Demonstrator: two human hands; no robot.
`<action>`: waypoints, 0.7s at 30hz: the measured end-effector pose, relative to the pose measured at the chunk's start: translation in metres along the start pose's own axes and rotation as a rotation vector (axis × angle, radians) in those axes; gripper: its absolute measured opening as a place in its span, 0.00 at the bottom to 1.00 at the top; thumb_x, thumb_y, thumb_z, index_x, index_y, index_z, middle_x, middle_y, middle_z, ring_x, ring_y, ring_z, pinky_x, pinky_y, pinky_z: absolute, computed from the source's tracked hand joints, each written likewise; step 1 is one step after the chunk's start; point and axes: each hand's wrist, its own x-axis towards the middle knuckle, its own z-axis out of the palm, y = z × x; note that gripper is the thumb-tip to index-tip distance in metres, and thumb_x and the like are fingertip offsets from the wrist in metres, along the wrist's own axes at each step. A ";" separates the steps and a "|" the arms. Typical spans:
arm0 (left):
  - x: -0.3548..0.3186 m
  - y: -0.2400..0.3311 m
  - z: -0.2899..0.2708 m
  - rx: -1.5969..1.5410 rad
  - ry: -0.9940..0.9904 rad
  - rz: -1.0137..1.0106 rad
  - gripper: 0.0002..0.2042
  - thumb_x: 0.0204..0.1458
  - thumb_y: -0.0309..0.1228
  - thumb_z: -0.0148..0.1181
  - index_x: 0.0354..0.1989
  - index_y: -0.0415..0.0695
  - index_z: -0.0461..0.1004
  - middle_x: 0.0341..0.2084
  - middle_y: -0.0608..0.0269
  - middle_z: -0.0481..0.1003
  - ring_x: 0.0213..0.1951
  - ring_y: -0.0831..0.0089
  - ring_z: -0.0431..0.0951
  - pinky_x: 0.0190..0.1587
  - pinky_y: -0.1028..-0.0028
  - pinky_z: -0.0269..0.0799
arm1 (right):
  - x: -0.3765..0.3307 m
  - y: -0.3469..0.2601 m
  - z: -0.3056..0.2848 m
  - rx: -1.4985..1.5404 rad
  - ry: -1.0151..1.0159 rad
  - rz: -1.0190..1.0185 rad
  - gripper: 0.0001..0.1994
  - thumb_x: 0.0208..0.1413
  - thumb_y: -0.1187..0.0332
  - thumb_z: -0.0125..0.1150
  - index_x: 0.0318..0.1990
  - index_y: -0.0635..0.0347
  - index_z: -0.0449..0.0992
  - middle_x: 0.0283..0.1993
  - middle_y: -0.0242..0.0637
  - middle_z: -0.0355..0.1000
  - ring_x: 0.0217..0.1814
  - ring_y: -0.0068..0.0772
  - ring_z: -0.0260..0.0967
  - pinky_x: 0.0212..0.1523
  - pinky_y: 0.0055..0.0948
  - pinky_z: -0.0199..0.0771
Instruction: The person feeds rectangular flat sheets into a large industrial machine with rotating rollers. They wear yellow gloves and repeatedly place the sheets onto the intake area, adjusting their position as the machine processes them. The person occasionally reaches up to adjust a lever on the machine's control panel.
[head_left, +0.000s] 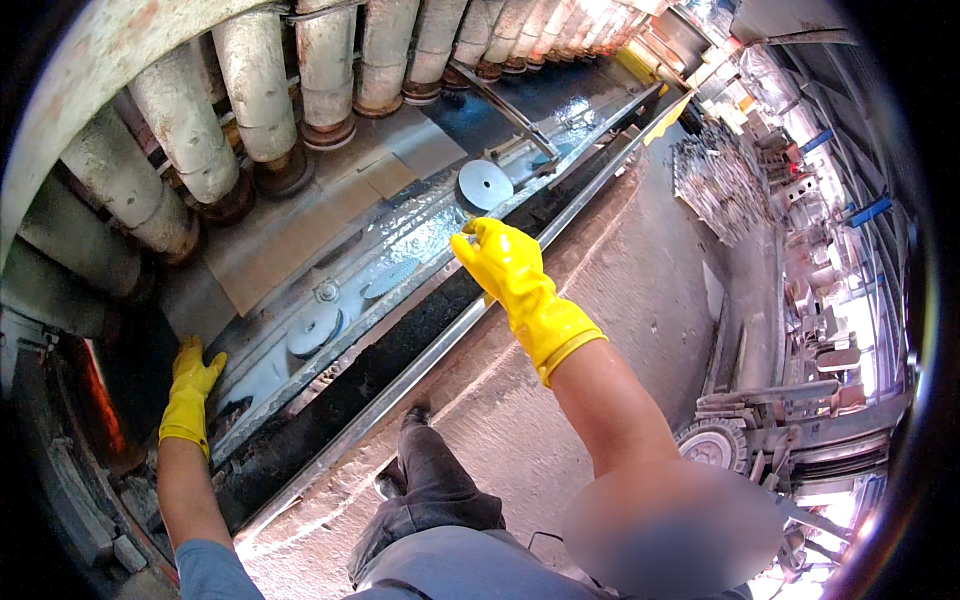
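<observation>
Both my hands wear yellow rubber gloves. My left hand [193, 380] is at the near end of a long wet bench [410, 240], fingers stretched and thumb apart, by the corner of a flat grey-brown sheet [290, 240]. I cannot tell whether it touches the sheet. My right hand [502, 258] hangs over the bench's front rail, fingers and thumb curled in; whatever they hold, if anything, is hidden. Just beyond it lies a pale round disc [485, 186] with a centre hole. A thick round disc [315, 328] and a flatter bluish disc [390, 278] lie nearer my left hand.
A row of thick, stained cylinders [254, 85] stands along the bench's far side. A metal bar [505, 108] crosses the bench beyond the pale disc. A dark trough [400, 355] and metal rail [420, 360] separate the bench from my legs. At right are stacked strips [722, 180] and a wheel [713, 445].
</observation>
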 end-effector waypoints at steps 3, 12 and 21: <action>0.007 -0.003 0.006 0.004 0.021 0.053 0.45 0.58 0.56 0.65 0.75 0.35 0.62 0.77 0.39 0.57 0.78 0.48 0.56 0.79 0.61 0.50 | 0.001 0.004 0.005 -0.001 0.019 -0.009 0.25 0.61 0.44 0.64 0.52 0.55 0.85 0.48 0.48 0.84 0.53 0.53 0.81 0.57 0.44 0.79; 0.008 -0.004 0.007 -0.010 0.006 0.058 0.45 0.59 0.54 0.66 0.76 0.33 0.60 0.77 0.37 0.56 0.79 0.46 0.54 0.80 0.62 0.49 | 0.000 0.002 0.012 0.024 -0.005 -0.003 0.25 0.62 0.43 0.63 0.54 0.54 0.85 0.50 0.47 0.84 0.55 0.53 0.81 0.59 0.45 0.78; 0.009 -0.002 0.013 -0.031 0.012 0.067 0.43 0.58 0.53 0.66 0.75 0.35 0.63 0.76 0.38 0.58 0.78 0.46 0.55 0.79 0.59 0.49 | -0.001 0.004 0.016 0.009 -0.024 -0.007 0.27 0.63 0.43 0.60 0.56 0.54 0.84 0.51 0.47 0.84 0.56 0.53 0.80 0.60 0.44 0.78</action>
